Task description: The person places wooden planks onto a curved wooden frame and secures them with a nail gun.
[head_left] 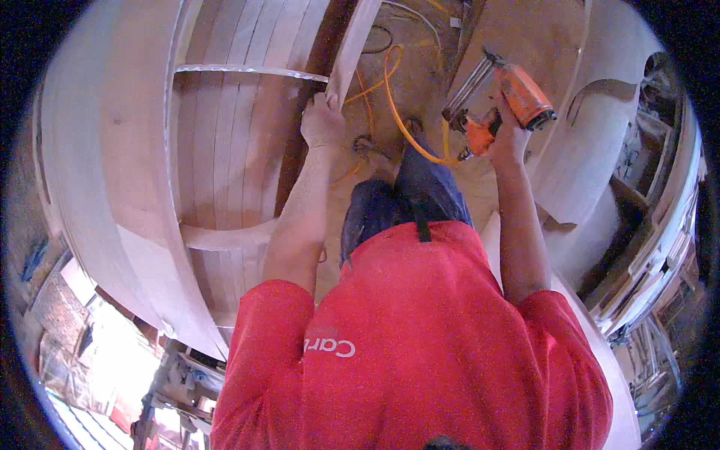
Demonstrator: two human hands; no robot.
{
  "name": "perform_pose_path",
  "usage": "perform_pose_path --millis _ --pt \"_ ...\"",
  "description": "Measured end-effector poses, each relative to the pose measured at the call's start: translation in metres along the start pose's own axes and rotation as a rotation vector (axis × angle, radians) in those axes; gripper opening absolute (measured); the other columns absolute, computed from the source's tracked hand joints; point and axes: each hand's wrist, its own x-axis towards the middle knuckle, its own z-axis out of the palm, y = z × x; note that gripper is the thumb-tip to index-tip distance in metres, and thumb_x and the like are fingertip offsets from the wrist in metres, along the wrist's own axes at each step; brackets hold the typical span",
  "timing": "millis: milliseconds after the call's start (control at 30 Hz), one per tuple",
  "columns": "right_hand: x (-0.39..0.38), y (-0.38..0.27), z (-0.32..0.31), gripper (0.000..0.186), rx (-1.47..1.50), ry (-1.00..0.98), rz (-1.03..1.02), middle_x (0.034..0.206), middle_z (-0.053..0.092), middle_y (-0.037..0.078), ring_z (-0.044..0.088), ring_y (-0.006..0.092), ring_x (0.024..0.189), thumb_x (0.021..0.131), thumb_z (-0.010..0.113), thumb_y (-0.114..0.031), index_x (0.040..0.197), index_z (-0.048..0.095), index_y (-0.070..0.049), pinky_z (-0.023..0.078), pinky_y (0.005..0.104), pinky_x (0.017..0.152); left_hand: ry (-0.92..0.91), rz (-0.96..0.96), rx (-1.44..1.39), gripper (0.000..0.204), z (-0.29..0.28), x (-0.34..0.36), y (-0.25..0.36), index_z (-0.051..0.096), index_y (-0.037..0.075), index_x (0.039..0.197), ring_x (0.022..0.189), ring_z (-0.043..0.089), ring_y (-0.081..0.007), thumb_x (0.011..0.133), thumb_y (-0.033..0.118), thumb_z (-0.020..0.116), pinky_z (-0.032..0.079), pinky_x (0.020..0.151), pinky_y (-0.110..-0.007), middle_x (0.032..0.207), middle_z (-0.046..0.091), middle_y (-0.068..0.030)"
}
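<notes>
My right hand (511, 139) is wrapped round the handle of an orange nail gun (526, 94), held up to the right with its grey magazine pointing to the upper left. A yellow air hose (395, 109) joins the handle's end and loops down over the floor. Out to the left, my left hand (322, 124) is closed on the edge of a long wooden strip (352, 54), the outer rail of a curved wooden framework. Its fingertips are partly hidden behind the wood. Pale planks (240, 142) run side by side within that framework.
A curved rib (229, 238) and a thin light crosspiece (251, 70) span the planks. Large curved wooden panels (589, 150) stand on my right. Hose loops and cords lie on the dusty brown floor (420, 67) near my feet.
</notes>
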Motion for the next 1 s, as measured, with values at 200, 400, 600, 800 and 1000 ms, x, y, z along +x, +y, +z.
perform_pose_path --millis 200,400,600,800,1000 --pt "-0.027 0.027 -0.008 0.018 -0.034 -0.045 0.01 0.074 0.058 0.0 0.053 0.0107 0.06 0.086 0.078 -0.012 0.1 0.066 -0.008 0.044 0.0266 0.054 0.001 0.024 -0.08 0.029 0.004 0.001 -0.015 0.064 0.003 0.09 0.083 0.067 -0.0434 0.092 0.033 0.065 0.054 0.074 -0.053 0.09 0.068 -0.0226" --pt "-0.029 0.038 -0.014 0.029 0.024 -0.138 0.038 0.088 0.063 -0.002 0.056 0.0089 0.071 0.087 0.077 -0.01 0.114 0.066 -0.007 0.048 0.027 0.058 0.0 0.029 -0.102 0.031 -0.001 0.008 -0.007 0.065 0.002 0.082 0.082 0.068 -0.0433 0.088 0.032 0.068 0.053 0.075 -0.052 0.084 0.069 -0.0252" --pt "-0.024 0.03 -0.019 0.033 0.081 -0.186 0.154 0.104 0.069 0.002 0.061 0.0116 0.075 0.083 0.079 -0.005 0.113 0.066 -0.005 0.05 0.0291 0.061 0.029 -0.007 -0.088 0.034 -0.002 0.009 0.001 0.064 0.001 0.083 0.081 0.068 -0.0452 0.087 0.034 0.068 0.053 0.074 -0.053 0.083 0.069 -0.0253" --pt "-0.022 0.041 -0.027 0.036 0.043 -0.325 0.23 0.111 0.069 0.004 0.062 0.0113 0.074 0.083 0.076 -0.001 0.118 0.066 -0.004 0.049 0.0285 0.059 -0.023 -0.122 -0.207 0.034 -0.005 0.013 0.001 0.068 0.001 0.083 0.083 0.069 -0.0436 0.086 0.034 0.068 0.053 0.074 -0.05 0.084 0.07 -0.0237" --pt "-0.035 0.069 0.009 0.035 0.099 -0.499 0.256 0.113 0.07 0.004 0.066 0.0142 0.088 0.084 0.076 -0.001 0.116 0.065 -0.006 0.049 0.0291 0.064 -0.016 -0.03 -0.124 0.038 -0.005 0.01 -0.006 0.072 0.003 0.085 0.073 0.072 -0.0336 0.088 0.041 0.072 0.055 0.067 -0.043 0.077 0.071 -0.0178"
